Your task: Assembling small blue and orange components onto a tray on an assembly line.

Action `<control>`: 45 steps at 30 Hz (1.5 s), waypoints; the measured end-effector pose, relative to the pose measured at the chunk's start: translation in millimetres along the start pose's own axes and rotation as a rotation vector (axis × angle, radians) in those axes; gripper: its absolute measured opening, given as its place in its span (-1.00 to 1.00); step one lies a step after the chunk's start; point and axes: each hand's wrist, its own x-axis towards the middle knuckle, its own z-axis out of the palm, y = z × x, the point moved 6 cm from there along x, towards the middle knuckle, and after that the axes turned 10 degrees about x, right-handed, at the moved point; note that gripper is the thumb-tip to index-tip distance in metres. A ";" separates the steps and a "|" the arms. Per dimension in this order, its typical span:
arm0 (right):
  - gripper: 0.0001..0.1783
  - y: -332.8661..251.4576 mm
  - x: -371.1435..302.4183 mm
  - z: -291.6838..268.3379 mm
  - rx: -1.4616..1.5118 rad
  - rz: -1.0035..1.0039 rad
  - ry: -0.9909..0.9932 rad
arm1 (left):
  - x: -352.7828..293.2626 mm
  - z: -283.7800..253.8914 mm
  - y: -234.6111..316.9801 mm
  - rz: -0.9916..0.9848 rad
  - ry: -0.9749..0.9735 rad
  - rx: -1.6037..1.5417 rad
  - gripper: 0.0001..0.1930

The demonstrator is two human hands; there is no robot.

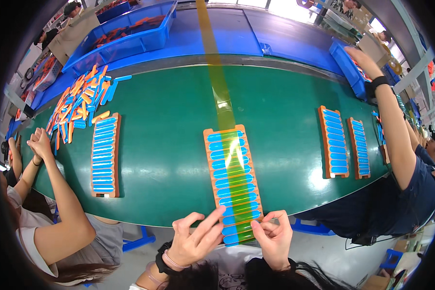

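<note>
The green table [169, 108] takes up most of the room I can see, a blue bin [116, 57] of reddish pieces past its far edge. Yellow see-through tape [221, 104] runs from over there toward the person and lengthwise along an orange tray [209, 131] at the table's near middle. The left hand [193, 240] has its fingers apart, one tip at the tray's left side. The right hand [276, 239] is by the tape's right edge; whether its grip is clamped there, I can't tell. Blue sticks [214, 137] lie crosswise in the tray. Dark print [225, 280] on the shirt [234, 256] is too small to read.
</note>
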 end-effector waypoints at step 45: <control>-0.76 -55.3 40.4 19.4 -0.698 -0.195 -0.305 | 19.5 -4.8 3.4 0.414 -0.197 -0.166 -0.91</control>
